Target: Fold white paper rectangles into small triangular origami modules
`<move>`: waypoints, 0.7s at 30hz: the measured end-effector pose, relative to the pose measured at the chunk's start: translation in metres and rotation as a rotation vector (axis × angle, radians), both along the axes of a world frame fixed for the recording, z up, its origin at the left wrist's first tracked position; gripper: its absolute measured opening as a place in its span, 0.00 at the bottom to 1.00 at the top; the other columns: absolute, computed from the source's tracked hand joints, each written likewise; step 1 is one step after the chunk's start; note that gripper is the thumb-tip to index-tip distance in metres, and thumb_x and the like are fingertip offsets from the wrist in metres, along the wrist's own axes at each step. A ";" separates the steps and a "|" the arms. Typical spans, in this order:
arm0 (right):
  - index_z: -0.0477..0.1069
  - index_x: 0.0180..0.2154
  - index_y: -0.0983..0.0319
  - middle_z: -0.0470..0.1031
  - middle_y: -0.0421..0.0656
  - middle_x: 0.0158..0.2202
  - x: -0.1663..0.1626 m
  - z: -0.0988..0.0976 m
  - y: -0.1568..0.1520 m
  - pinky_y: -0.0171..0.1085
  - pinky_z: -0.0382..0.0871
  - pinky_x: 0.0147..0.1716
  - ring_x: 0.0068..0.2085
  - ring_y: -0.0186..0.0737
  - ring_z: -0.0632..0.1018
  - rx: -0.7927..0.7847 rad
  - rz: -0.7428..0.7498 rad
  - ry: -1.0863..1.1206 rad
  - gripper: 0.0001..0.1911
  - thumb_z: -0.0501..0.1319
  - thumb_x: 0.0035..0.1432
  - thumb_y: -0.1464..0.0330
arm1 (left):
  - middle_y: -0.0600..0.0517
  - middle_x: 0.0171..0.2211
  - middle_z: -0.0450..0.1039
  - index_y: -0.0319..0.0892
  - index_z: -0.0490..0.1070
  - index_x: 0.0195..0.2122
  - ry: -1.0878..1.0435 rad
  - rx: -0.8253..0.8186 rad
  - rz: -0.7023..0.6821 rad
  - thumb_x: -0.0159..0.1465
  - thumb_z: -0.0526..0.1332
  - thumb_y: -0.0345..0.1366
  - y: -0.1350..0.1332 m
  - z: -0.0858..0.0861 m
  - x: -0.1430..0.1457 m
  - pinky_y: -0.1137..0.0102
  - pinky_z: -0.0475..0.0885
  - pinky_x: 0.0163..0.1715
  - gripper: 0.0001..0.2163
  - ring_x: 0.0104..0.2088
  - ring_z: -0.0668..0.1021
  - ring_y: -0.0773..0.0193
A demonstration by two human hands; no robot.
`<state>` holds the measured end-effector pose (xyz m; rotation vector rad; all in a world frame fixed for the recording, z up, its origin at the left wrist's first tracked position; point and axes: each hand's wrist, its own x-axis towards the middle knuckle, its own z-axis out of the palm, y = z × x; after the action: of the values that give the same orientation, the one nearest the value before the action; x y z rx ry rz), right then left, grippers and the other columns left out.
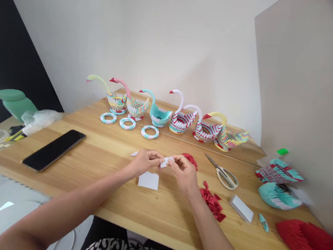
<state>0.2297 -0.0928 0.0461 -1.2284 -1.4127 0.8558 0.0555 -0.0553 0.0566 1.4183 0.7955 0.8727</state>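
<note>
Pinching the small white paper point(166, 162) with both left hand point(145, 163) and right hand point(186, 174), just above the tabletop point(106, 147), we should align its edges carefully before creasing firmly.

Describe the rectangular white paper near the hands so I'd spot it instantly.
On the wooden table, look between the forearms. Nearer the wearer than the left hand lies the white paper. It's flat, unheld and larger than the white scrap beside that hand.

open tabletop point(103, 148) beside phone point(54, 151), paper swans point(182, 122) blocking behind
</note>
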 end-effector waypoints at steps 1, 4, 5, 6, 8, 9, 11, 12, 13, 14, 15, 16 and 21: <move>0.72 0.32 0.62 0.77 0.42 0.30 0.000 0.001 0.000 0.36 0.67 0.35 0.32 0.38 0.75 0.004 -0.003 -0.010 0.09 0.62 0.56 0.62 | 0.52 0.24 0.76 0.38 0.73 0.26 0.008 0.004 0.003 0.55 0.64 0.40 -0.001 0.001 0.000 0.73 0.67 0.30 0.10 0.26 0.74 0.68; 0.73 0.32 0.62 0.77 0.42 0.30 -0.001 0.003 -0.001 0.36 0.67 0.34 0.32 0.39 0.75 0.025 -0.021 -0.060 0.08 0.62 0.56 0.63 | 0.52 0.24 0.75 0.38 0.73 0.24 0.029 0.007 0.018 0.55 0.64 0.40 -0.002 0.004 0.000 0.74 0.66 0.29 0.10 0.25 0.74 0.68; 0.73 0.32 0.61 0.77 0.42 0.30 -0.001 0.004 -0.001 0.36 0.68 0.34 0.32 0.39 0.75 0.049 -0.028 -0.094 0.07 0.62 0.56 0.64 | 0.52 0.23 0.75 0.38 0.73 0.24 0.034 0.004 0.025 0.55 0.64 0.39 -0.002 0.005 -0.001 0.74 0.66 0.28 0.10 0.25 0.74 0.68; 0.73 0.32 0.61 0.77 0.42 0.30 -0.001 0.005 -0.002 0.37 0.67 0.34 0.32 0.39 0.75 0.092 -0.034 -0.141 0.06 0.62 0.57 0.65 | 0.52 0.23 0.75 0.38 0.73 0.24 0.036 -0.003 0.031 0.55 0.64 0.39 -0.002 0.006 -0.001 0.74 0.66 0.28 0.09 0.25 0.74 0.68; 0.74 0.32 0.60 0.76 0.42 0.30 0.001 0.006 -0.002 0.37 0.67 0.34 0.33 0.39 0.75 0.234 -0.037 -0.261 0.05 0.61 0.58 0.67 | 0.53 0.22 0.75 0.38 0.73 0.24 0.025 -0.027 0.037 0.55 0.64 0.38 -0.003 0.007 -0.001 0.74 0.66 0.28 0.08 0.24 0.74 0.68; 0.75 0.32 0.60 0.75 0.42 0.30 0.002 0.006 -0.002 0.38 0.67 0.35 0.33 0.39 0.74 0.323 -0.032 -0.325 0.04 0.61 0.58 0.69 | 0.53 0.22 0.74 0.38 0.73 0.24 0.014 -0.045 0.035 0.55 0.64 0.37 -0.003 0.008 -0.001 0.74 0.66 0.28 0.08 0.24 0.74 0.68; 0.76 0.33 0.59 0.75 0.42 0.30 0.005 0.008 -0.001 0.39 0.66 0.35 0.34 0.39 0.74 0.489 -0.005 -0.439 0.06 0.59 0.59 0.72 | 0.54 0.21 0.74 0.38 0.72 0.24 -0.018 -0.089 0.023 0.54 0.64 0.36 -0.003 0.009 -0.002 0.74 0.67 0.28 0.07 0.23 0.74 0.69; 0.76 0.34 0.58 0.75 0.43 0.31 0.006 0.008 -0.001 0.39 0.66 0.34 0.34 0.39 0.73 0.552 0.014 -0.488 0.08 0.59 0.59 0.73 | 0.54 0.21 0.74 0.38 0.72 0.23 -0.036 -0.113 0.016 0.54 0.64 0.36 -0.002 0.009 -0.002 0.74 0.67 0.28 0.07 0.22 0.74 0.69; 0.76 0.36 0.58 0.75 0.43 0.31 0.007 0.009 -0.001 0.39 0.66 0.34 0.34 0.39 0.73 0.601 0.032 -0.531 0.09 0.58 0.59 0.75 | 0.54 0.21 0.74 0.37 0.72 0.23 -0.055 -0.137 0.008 0.53 0.64 0.35 -0.002 0.010 -0.002 0.74 0.67 0.28 0.07 0.22 0.74 0.69; 0.76 0.37 0.58 0.75 0.44 0.31 0.008 0.010 -0.001 0.39 0.65 0.33 0.33 0.39 0.73 0.636 0.050 -0.569 0.10 0.57 0.60 0.75 | 0.54 0.21 0.73 0.37 0.72 0.23 -0.075 -0.160 0.000 0.53 0.64 0.36 -0.002 0.010 -0.003 0.73 0.67 0.28 0.07 0.22 0.74 0.69; 0.76 0.37 0.58 0.75 0.44 0.32 0.009 0.011 -0.001 0.39 0.65 0.33 0.33 0.39 0.72 0.662 0.065 -0.599 0.11 0.57 0.60 0.76 | 0.53 0.21 0.73 0.37 0.72 0.23 -0.094 -0.181 -0.006 0.53 0.64 0.36 -0.002 0.010 -0.003 0.73 0.67 0.28 0.07 0.21 0.74 0.69; 0.76 0.38 0.58 0.75 0.45 0.32 0.010 0.012 -0.001 0.38 0.65 0.32 0.33 0.39 0.72 0.683 0.075 -0.622 0.11 0.57 0.60 0.76 | 0.53 0.21 0.73 0.37 0.71 0.23 -0.111 -0.201 -0.013 0.53 0.64 0.36 -0.002 0.009 -0.004 0.73 0.67 0.28 0.08 0.21 0.73 0.69; 0.76 0.40 0.57 0.76 0.45 0.33 0.011 0.013 -0.001 0.38 0.66 0.32 0.33 0.39 0.72 0.745 0.089 -0.688 0.12 0.57 0.61 0.76 | 0.54 0.20 0.72 0.37 0.70 0.23 -0.139 -0.270 -0.022 0.53 0.64 0.34 -0.002 0.009 -0.003 0.74 0.67 0.27 0.07 0.21 0.72 0.70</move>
<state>0.2411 -0.0941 0.0595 -0.8880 -2.0822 -0.1126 0.0521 -0.0568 0.0653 1.1157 0.7602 0.8049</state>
